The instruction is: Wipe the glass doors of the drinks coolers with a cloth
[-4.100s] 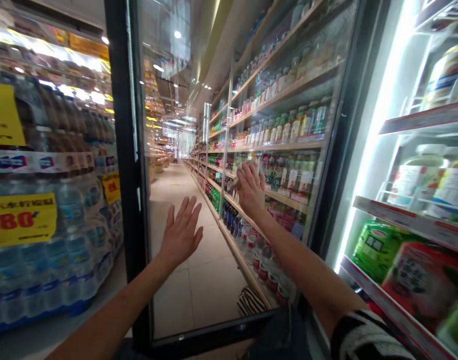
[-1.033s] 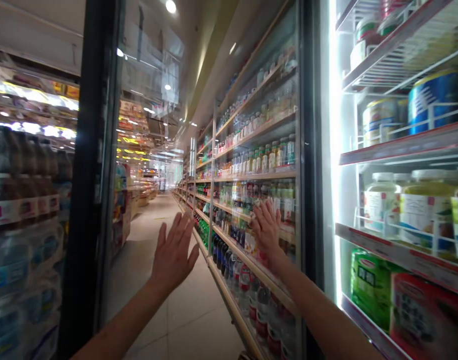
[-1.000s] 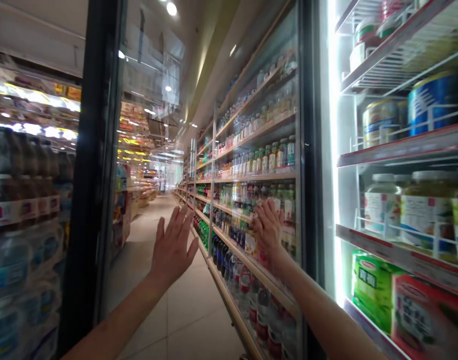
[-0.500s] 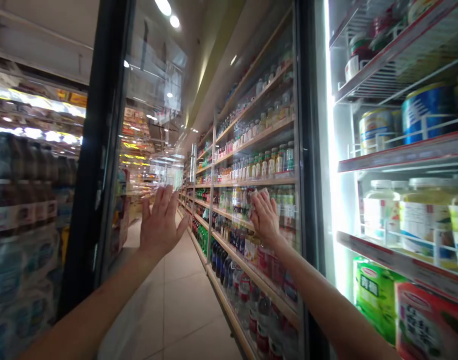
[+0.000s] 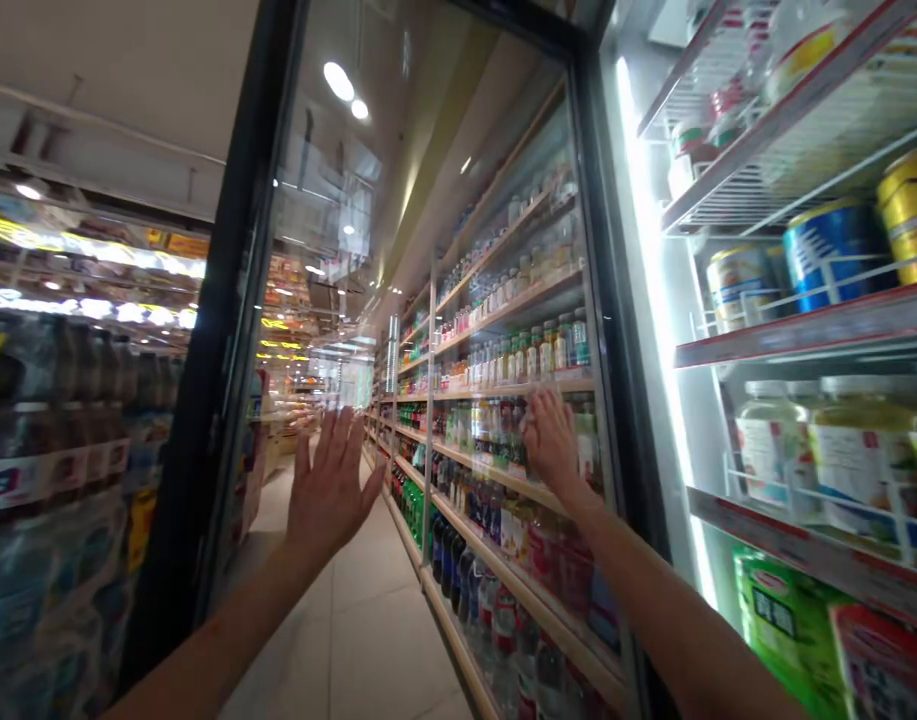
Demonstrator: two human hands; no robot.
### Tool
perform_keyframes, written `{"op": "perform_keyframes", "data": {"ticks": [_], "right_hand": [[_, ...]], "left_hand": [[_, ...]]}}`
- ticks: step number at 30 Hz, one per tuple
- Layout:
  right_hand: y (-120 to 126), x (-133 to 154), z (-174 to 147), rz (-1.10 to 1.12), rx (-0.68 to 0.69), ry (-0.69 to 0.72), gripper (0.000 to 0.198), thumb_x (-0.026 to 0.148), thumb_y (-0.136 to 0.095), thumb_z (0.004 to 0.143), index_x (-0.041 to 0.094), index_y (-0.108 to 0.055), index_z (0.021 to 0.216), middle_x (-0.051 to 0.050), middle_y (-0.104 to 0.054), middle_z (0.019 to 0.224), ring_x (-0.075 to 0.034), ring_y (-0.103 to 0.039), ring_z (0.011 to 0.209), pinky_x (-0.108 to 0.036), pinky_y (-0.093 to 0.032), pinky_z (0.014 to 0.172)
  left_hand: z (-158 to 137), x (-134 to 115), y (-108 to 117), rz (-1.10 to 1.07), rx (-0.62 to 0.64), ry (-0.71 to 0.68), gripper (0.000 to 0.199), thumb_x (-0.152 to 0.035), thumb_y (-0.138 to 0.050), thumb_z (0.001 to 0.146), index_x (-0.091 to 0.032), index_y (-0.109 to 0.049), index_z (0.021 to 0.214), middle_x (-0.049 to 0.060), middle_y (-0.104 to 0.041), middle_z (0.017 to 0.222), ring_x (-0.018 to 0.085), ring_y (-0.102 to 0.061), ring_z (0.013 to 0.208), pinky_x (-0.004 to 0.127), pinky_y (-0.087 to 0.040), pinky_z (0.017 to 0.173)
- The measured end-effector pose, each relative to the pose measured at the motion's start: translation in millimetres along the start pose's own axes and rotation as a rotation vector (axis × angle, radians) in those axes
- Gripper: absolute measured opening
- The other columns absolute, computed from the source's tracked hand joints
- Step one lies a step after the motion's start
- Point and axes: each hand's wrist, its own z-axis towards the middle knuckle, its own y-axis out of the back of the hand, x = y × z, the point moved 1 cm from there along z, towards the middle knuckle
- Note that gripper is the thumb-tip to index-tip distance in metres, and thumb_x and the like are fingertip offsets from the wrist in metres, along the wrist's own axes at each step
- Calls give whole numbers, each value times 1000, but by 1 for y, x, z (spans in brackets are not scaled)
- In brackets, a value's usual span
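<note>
Fingers [image 5: 343, 437] on the left hand [image 5: 328, 505] stood spread, thumb [image 5: 373, 487] well apart, before the glass door [image 5: 420, 230], though from my distant seat I could not tell whether they touched it. On the door's right half, the right hand [image 5: 554, 445] had its fingers close together near the black frame [image 5: 619, 300], and I could not make out whether they pinched the pale blur [image 5: 530, 420] beside them. I saw the door between stacked bottles [image 5: 53, 450] on the left and a lit cooler [image 5: 657, 250] of cans [image 5: 833, 250] and pouches [image 5: 780, 625] on the right.
</note>
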Motion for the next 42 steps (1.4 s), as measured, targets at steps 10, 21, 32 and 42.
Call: {"op": "perform_keyframes", "data": {"ticks": [10, 21, 32, 42], "right_hand": [[-10, 46, 23, 57, 71, 273, 48, 24, -37, 85, 17, -44, 132, -7, -44, 137, -21, -29, 133, -41, -24, 110], [-19, 55, 60, 79, 3, 80, 48, 21, -35, 84, 16, -45, 131, -9, -41, 139, -22, -26, 134, -45, -22, 109], [-14, 13, 91, 2, -70, -231, 49, 22, -32, 85, 9, -46, 130, -15, -42, 137, -27, -29, 132, -50, -24, 107], [-15, 23, 99, 46, -54, -162, 47, 22, -33, 86, 11, -47, 130, -13, -42, 138, -26, -29, 133, -51, -24, 107]], "left_hand": [[-2, 0, -1, -5, -13, -9, 60, -42, -29, 89, -8, -26, 139, 19, -30, 143, 29, -20, 137, 52, -15, 109], [42, 35, 6, 12, 9, 88, 56, -40, -29, 89, -9, -33, 136, 17, -29, 144, 27, -17, 138, 51, -12, 110], [38, 34, 6, 23, -24, 57, 57, -40, -30, 88, -10, -33, 136, 16, -32, 143, 28, -23, 136, 51, -15, 110], [38, 36, 3, 20, -35, 42, 57, -40, -30, 88, -10, -31, 138, 18, -32, 143, 29, -23, 136, 53, -16, 109]]}}
